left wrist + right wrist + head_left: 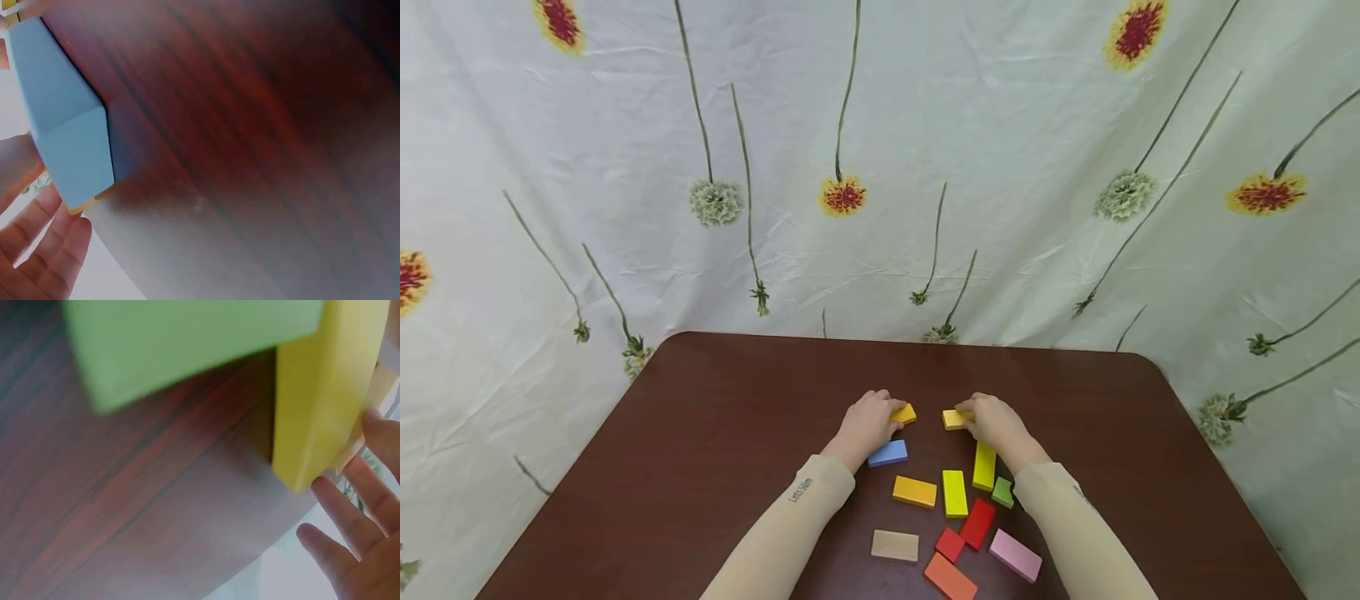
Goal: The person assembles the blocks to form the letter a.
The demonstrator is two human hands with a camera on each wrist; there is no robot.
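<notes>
As the left hand (867,422) pinches a golden block (906,413), the right hand (997,423) pinches a pale yellow block (952,420)

Because the fingers cover much of both blocks, I can't fairly tell whether they rest on the brown table (737,400) or sit a little above it; either way, they are at the far side of the spread, facing each other across a gap. Each hand has thumb and fingers gripping the outer end of its block; the inner end pokes out free.

By their look they are painted wood, so I'd judge them light, stiff and hard to break; the flat faces should suit a gentle pinch, though the smooth surface may slide if only one fingertip bears on it; the best hold, to my eye, is across the two long sides, near the middle, so that neither end tips.

The blue block (888,453) lies just beside the left hand, near enough to be nudged; a bright yellow block (984,468) and a green block (1002,492) lie close by the right hand and right sleeve (1078,533); a beige block (895,546) lies nearer the person, well apart from both hands.
</notes>
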